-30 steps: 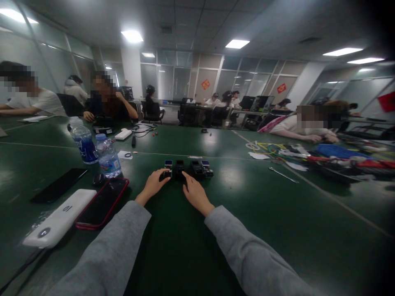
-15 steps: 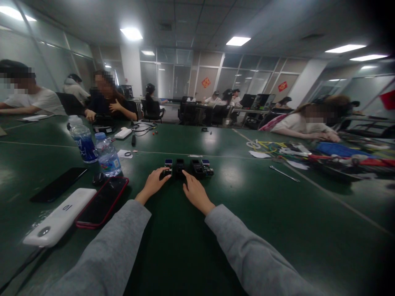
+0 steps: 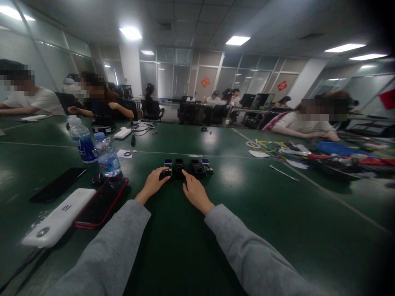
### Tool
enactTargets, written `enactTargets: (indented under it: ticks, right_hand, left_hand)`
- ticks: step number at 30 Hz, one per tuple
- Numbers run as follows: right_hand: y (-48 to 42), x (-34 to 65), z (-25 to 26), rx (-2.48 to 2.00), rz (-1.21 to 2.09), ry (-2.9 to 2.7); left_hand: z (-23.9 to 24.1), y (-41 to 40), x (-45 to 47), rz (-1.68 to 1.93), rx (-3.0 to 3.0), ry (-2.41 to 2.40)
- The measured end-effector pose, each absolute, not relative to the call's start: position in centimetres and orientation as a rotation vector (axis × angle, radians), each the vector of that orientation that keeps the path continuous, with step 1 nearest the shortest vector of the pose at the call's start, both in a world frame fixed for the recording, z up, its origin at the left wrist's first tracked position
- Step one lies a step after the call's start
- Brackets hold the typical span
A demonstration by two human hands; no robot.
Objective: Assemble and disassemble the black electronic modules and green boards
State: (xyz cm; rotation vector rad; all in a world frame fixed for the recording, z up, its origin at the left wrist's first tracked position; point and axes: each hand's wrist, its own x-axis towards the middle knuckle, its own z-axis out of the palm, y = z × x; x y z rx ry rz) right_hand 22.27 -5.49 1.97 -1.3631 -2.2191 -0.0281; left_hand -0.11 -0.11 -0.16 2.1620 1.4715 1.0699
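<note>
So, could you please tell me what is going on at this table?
A person in grey sleeves is handling small devices on the green table. The left hand has its thumb and fingers around the near end of the leftmost device; the right hand has its index fingertip at the dark device beside it, though whether it presses is unclear. Two more devices lie to the right.

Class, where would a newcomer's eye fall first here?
Probably on the left hand and right hand, mid-picture, at a row of small devices on the green table. Next, two bottles left of the hands, and a red-edged phone nearer the viewer.
</note>
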Motion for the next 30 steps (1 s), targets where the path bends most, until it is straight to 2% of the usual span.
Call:
enactTargets:
  ticks: [15,30]
  right_hand:
    - [-5.7,22.2,2.2,-1.384,-0.011,-2.22]
    - [-5.2,22.4,1.4,-1.345,-0.024,-2.2]
  left_hand:
    - [-0.7,0.5,-0.5,1.087,2.121,1.426]
    - [1.3,-0.8,0.3,1.093,2.009,1.44]
